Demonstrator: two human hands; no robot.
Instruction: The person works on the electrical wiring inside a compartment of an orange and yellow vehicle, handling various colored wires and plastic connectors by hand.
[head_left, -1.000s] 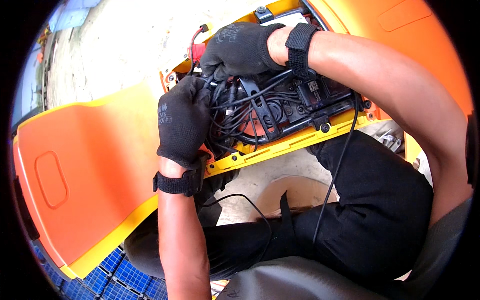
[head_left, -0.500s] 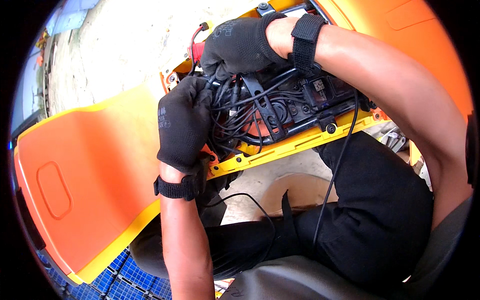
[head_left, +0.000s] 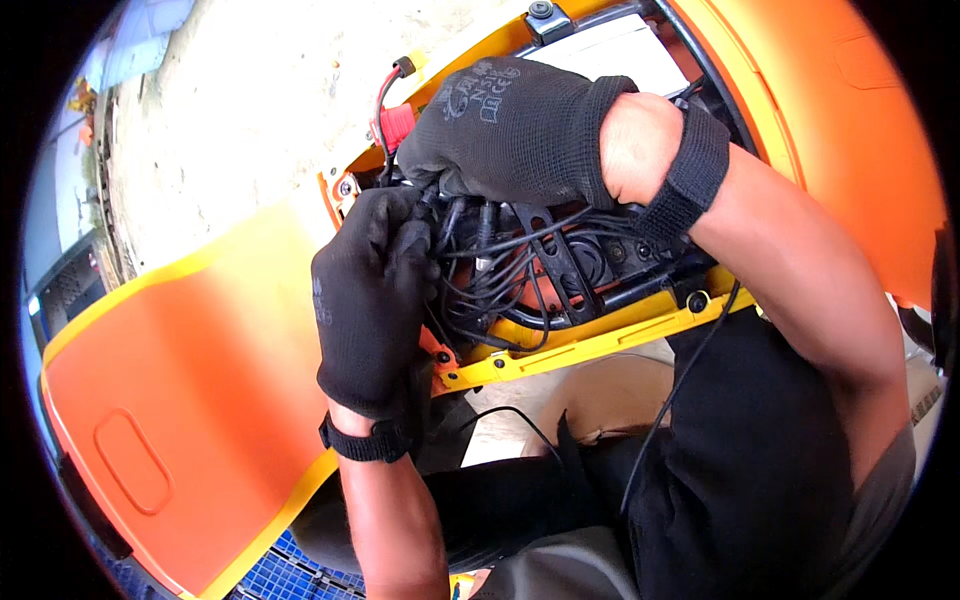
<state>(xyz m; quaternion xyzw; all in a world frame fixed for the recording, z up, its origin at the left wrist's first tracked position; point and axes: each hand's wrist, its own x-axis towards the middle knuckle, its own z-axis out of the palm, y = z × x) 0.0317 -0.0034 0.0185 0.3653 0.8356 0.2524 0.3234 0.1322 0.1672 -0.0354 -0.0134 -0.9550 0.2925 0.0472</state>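
Both hands wear black knit gloves inside an open compartment of an orange and yellow machine housing point(head_left: 186, 406). My left hand point(head_left: 368, 300) is closed on a black cable connector point(head_left: 425, 204) at the compartment's left end. My right hand point(head_left: 510, 135) reaches from the right with curled fingers gripping the same connector area; its fingertips are partly hidden. Beside them lie bundled black cables point(head_left: 500, 280), a black slotted bracket point(head_left: 550, 255) and, just above-left, a red connector point(head_left: 394, 127) with red and black wires.
A yellow rail point(head_left: 570, 350) edges the compartment. A white flat piece point(head_left: 640, 55) sits in its upper part. My black-trousered legs point(head_left: 740, 430) are below, with a hanging black cable, a tan round object point(head_left: 600, 395) and blue grid mats point(head_left: 305, 560).
The view has shifted, so housing and hands appear lower. My right forearm is angled more steeply, uncovering more of the white piece. Both hands remain closed among the cables.
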